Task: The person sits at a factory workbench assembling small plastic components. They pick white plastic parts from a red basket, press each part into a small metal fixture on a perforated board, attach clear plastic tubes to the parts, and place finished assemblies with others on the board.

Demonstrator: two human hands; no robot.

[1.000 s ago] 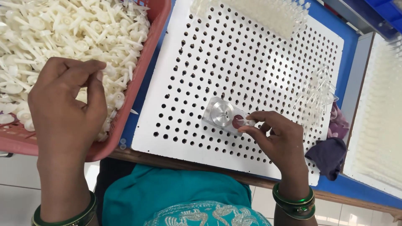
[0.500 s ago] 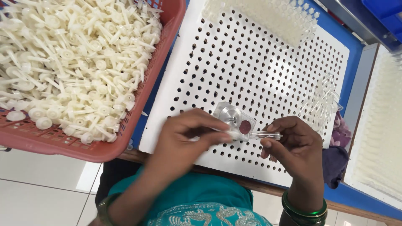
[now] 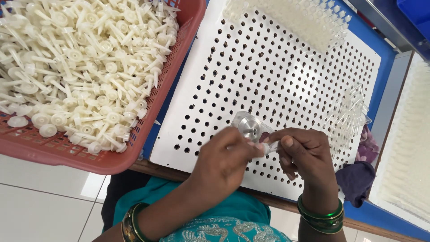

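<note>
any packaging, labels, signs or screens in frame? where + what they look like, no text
No labels, signs or screens in view.
Only containers:
Red basket: left, rectangular plastic mesh, heaped with cream-white plastic parts.
Blue bin: top right corner, mostly cut off.
Both hands, left hand and right hand, meet over the white perforated board.

Both hands bare, no gloves. Left hand: forearm bare, stack of bangles at wrist, green w/ gold edges. Right hand: glossy dark-green bangles, a few stacked, thin gold rim. Nails short, unpainted. Garment teal/turquoise, w/ lighter swirl pattern printed on lower part. No rings or watch seen.
</note>
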